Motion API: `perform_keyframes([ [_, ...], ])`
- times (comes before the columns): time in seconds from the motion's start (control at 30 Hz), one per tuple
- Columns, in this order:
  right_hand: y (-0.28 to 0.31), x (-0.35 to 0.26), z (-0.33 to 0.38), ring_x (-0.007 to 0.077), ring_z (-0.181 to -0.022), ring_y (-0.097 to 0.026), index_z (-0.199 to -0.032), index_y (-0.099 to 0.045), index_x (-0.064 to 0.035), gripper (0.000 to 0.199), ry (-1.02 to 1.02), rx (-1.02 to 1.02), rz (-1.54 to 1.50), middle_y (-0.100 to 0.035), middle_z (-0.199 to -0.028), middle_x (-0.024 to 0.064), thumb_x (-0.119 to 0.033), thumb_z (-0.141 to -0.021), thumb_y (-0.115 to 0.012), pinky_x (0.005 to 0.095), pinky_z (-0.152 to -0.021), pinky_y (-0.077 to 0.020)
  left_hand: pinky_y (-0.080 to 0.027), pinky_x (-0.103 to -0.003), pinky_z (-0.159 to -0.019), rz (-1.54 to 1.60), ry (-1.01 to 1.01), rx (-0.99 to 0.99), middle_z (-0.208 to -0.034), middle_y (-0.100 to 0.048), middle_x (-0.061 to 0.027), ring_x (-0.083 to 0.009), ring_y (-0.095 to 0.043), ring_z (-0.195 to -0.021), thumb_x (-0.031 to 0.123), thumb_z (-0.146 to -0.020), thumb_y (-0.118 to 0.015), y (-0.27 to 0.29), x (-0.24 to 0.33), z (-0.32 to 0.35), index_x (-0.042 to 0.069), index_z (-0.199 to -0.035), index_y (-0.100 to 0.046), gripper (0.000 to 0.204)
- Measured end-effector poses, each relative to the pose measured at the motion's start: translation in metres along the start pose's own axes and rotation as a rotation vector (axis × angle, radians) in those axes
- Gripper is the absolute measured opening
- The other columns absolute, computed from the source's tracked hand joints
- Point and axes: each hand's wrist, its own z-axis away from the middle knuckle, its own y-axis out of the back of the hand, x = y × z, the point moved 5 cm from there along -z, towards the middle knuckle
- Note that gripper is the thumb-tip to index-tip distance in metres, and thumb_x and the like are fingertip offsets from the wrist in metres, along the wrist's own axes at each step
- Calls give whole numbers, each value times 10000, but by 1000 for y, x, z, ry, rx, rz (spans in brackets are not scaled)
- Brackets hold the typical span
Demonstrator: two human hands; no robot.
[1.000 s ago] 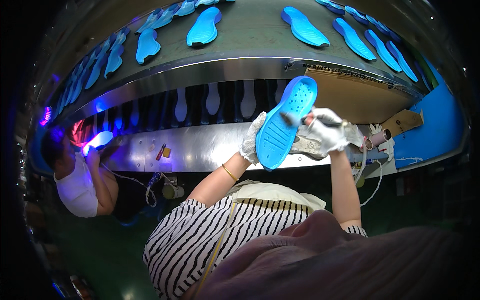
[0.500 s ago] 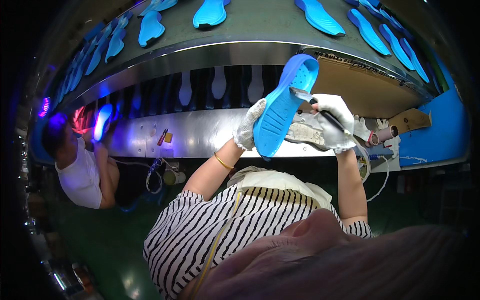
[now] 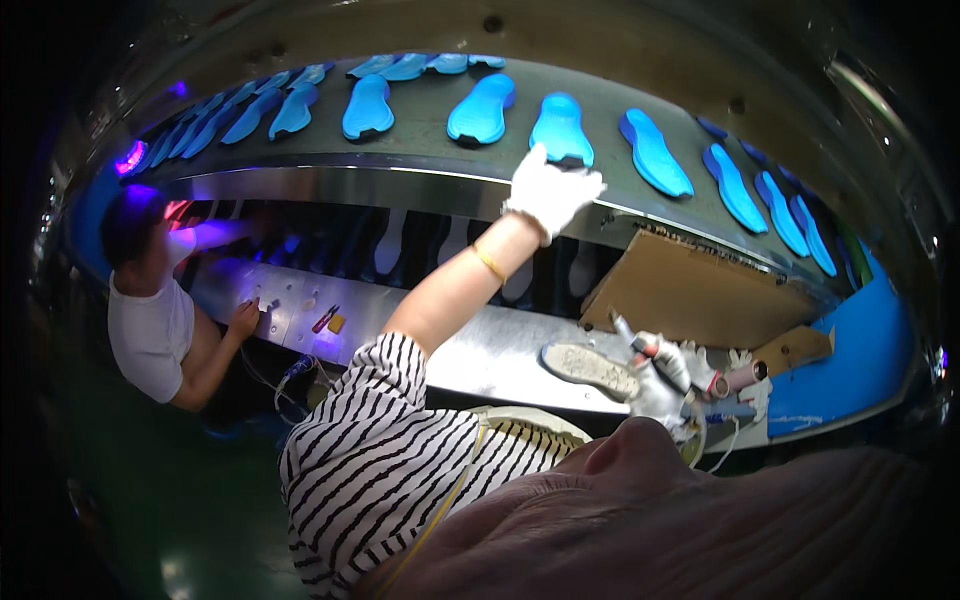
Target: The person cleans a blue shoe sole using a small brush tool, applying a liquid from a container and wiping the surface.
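Observation:
My left hand (image 3: 553, 198), in a white glove, reaches over the metal edge of the upper belt. Its fingers are apart at the near end of a blue shoe sole (image 3: 560, 125) lying there, and a fingertip seems to touch it. Low over the bench, my gloved right hand (image 3: 660, 385) is closed around a brush (image 3: 624, 328), tip pointing up and away. Beside that hand a pale, stained sole-shaped piece (image 3: 588, 368) rests on the bench.
Several blue soles (image 3: 482, 108) lie along the belt (image 3: 420, 150). A cardboard sheet (image 3: 690, 290) leans behind the bench (image 3: 490, 350). Thread-like spools (image 3: 745, 376) and spare gloves lie at the right. Red-handled pliers (image 3: 325, 319) and a co-worker (image 3: 150, 310) are at the left.
The blue sole held in my left hand now lies on the belt, and that hand has moved up and away. My right hand has lowered toward the bench with the brush.

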Motion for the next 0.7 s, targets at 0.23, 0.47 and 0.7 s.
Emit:
perform_keyframes([
  [0.23,10,49,51,138,-849,-621,-1000,-612,3,236,-529,347,-181,-642,-990,85,121,-796,-633,248,-754,-529,-561,-366,-578,54,8,59,-823,-662,-185,-266,-646,-647,286,-938,-512,84,59,17,-27,-972,-595,325],
  [0.47,-11,46,32,169,-957,-620,-1023,-615,-22,255,-397,103,-238,-647,-1066,109,117,-810,-628,278,-849,-502,-515,-327,-709,-1058,-113,88,-898,-649,-99,-187,-618,-752,252,-928,-536,94,123,-34,43,-988,-644,242],
  [0.7,-5,34,22,163,-920,-626,-996,-614,-15,233,-436,88,-233,-651,-1050,121,96,-794,-651,278,-827,-514,-423,-366,-993,-1156,-749,178,-1124,-638,-120,-262,-586,-1092,202,-864,-634,118,112,22,113,-1155,-646,304],
])
